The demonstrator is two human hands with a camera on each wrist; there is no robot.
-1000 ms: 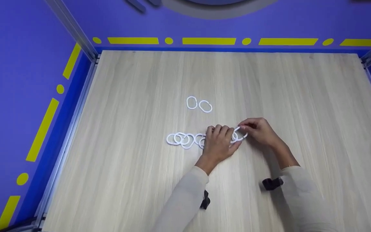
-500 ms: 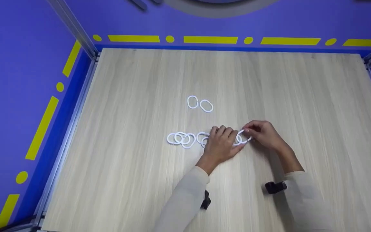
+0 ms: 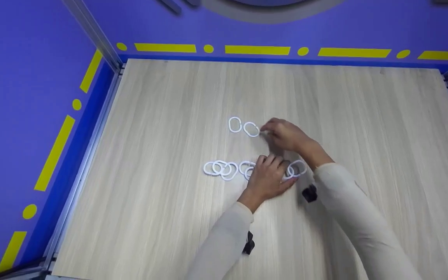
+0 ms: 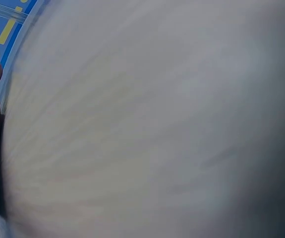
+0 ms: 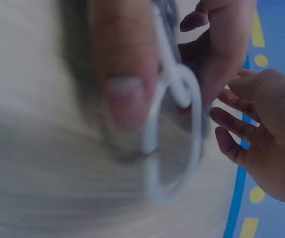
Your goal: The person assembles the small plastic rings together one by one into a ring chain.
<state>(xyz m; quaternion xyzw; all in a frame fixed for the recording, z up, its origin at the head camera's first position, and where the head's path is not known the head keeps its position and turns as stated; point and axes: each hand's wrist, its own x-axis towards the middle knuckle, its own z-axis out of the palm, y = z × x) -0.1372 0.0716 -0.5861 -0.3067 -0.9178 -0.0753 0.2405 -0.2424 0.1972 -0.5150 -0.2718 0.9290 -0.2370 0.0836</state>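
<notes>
In the head view, my left hand point(image 3: 268, 177) lies over a row of white oval split rings point(image 3: 246, 167), its thumb low at the right; the middle of the row is hidden. Out to its right lies an end ring point(image 3: 298, 168), hooked to the one before it. The right wrist view shows rings point(image 5: 154, 188) linked together by the left thumb and fingers. My right hand point(image 3: 284, 134) has its fingertips at the right edge of a loose ring point(image 3: 251, 129), fingers loosely bent. A second loose ring point(image 3: 235, 125) lies beside that one.
Left of the left hand lie several overlapping white rings point(image 3: 219, 168). The wooden tabletop point(image 3: 150, 136) is bordered by a blue back wall point(image 3: 255, 35) and a blue left wall point(image 3: 18, 97) with yellow marks. A pale sleeve point(image 4: 142, 119) fills most of the left wrist view.
My right hand has let go of the end ring and moved up and left to the loose rings. The end ring now lies by the left hand, which has hardly moved.
</notes>
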